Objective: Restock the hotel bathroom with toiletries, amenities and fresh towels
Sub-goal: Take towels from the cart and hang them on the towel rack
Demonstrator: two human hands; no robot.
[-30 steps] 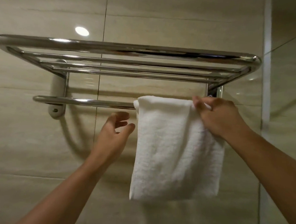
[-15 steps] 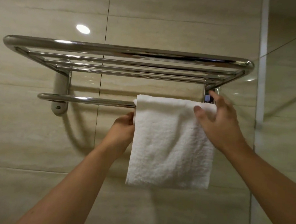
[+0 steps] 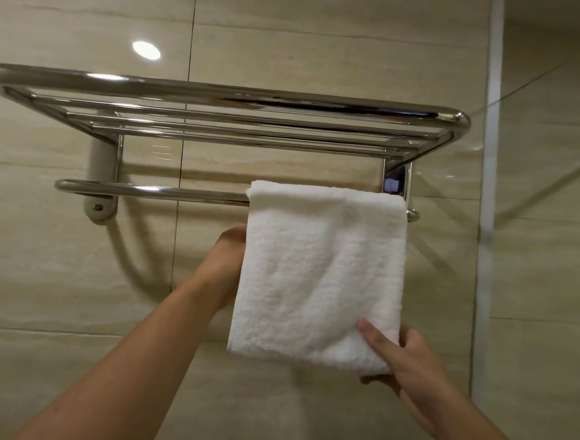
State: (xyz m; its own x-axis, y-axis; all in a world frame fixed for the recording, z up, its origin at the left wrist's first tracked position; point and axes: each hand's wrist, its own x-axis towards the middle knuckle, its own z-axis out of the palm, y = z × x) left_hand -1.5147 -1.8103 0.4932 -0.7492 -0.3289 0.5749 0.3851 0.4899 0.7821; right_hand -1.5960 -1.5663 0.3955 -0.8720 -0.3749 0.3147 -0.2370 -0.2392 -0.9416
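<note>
A white folded towel point(image 3: 319, 273) hangs over the right half of the lower chrome bar point(image 3: 146, 191) of a wall-mounted towel rack point(image 3: 222, 94). My left hand point(image 3: 225, 260) is at the towel's left edge, its fingers hidden behind the cloth. My right hand point(image 3: 405, 362) pinches the towel's lower right corner, thumb on the front and fingers behind. The rack's upper shelf of rods holds nothing.
Glossy beige wall tiles point(image 3: 71, 290) back the rack. A glass shower panel point(image 3: 548, 238) with a pale vertical edge stands close to the right of the rack. The bar's left half is bare.
My right hand dropped from the towel's top right at the bar to its bottom right corner. My left hand slid down and behind the left edge.
</note>
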